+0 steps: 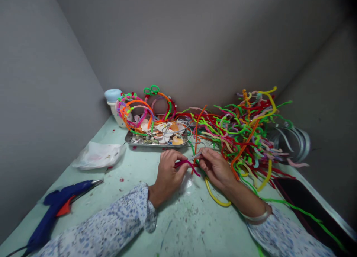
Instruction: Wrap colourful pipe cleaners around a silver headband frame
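Observation:
My left hand (170,172) is closed, pinching a magenta pipe cleaner (195,169) between thumb and fingers. The pipe cleaner's loose end curves out toward my other hand. Thumb and fingertips of my right hand (216,167) are pressed together on a thin grey strip (194,156), which slants down to meet the pipe cleaner at my left fingertips. What the strip is exactly, I cannot make out. An orange pipe cleaner (196,130) and a yellow one (214,197) lie close to my hands.
A metal tray (156,145) of shells stands behind my hands, with colourful headbands (139,102) over it. Tangled pipe cleaners (237,127) heap at right beside silver hoops (302,141). At left are a blue glue gun (52,212), a plastic bag (99,156) and a blue-lidded container (113,96).

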Demonstrator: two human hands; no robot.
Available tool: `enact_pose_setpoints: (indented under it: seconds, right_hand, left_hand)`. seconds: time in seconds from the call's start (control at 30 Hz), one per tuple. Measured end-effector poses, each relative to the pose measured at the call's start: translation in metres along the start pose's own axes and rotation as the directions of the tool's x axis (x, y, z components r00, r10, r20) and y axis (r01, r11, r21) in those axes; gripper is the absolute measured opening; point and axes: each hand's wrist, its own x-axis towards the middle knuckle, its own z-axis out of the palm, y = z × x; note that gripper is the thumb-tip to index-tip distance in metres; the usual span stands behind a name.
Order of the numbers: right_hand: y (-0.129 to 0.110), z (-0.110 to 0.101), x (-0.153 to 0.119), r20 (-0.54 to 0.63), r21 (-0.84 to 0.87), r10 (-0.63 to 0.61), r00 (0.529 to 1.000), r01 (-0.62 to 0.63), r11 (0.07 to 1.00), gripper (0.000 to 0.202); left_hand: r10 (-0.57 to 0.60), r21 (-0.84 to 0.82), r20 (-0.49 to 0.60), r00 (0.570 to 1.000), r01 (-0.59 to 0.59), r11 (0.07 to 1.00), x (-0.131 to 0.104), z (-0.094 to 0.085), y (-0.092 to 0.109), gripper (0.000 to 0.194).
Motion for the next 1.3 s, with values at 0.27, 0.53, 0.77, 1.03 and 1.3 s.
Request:
enact_pose_setpoints:
  seconds: [0.27, 0.53, 0.77, 1.03, 1.3]
  right_hand:
    - [-0.001, 0.0014, -0.0013, -0.001, -0.027, 0.001, 1.0, -0.001, 1.0, 0.025]
    - [0.0001, -0.0001, -0.001, 0.015, -0.024, 0.006, 1.0, -0.005, 1.0, 0.026]
    - [-0.0007, 0.0015, -0.0016, 0.01, -0.006, 0.013, 1.0, -0.013, 1.0, 0.028]
    - [0.0004, -0.0008, -0.0013, 0.046, -0.019, 0.009, 0.999, -0.009, 1.0, 0.027]
    - [-0.0015, 0.0011, -0.0013, 0.025, -0.013, -0.011, 1.0, 0.011, 1.0, 0.027]
  left_hand:
    - [-0.042, -0.03, 0.012, 0.999, 0.042, 0.999, -0.0017, 0.0003, 0.0002, 0.005]
    - [-0.096, -0.107, 0.03, 0.995, 0.099, 0.989, -0.0014, -0.0004, 0.0016, 0.008]
    - [-0.193, -0.194, 0.055, 0.98, 0.2, 0.96, -0.0005, 0.0, 0.0031, 0.009]
    - [-0.286, -0.322, 0.134, 0.949, 0.314, 0.893, 0.0012, -0.0005, 0.0014, 0.011]
    - [-0.324, -0.313, 0.148, 0.935, 0.355, 0.881, 0.0, 0.0039, -0.0012, 0.011]
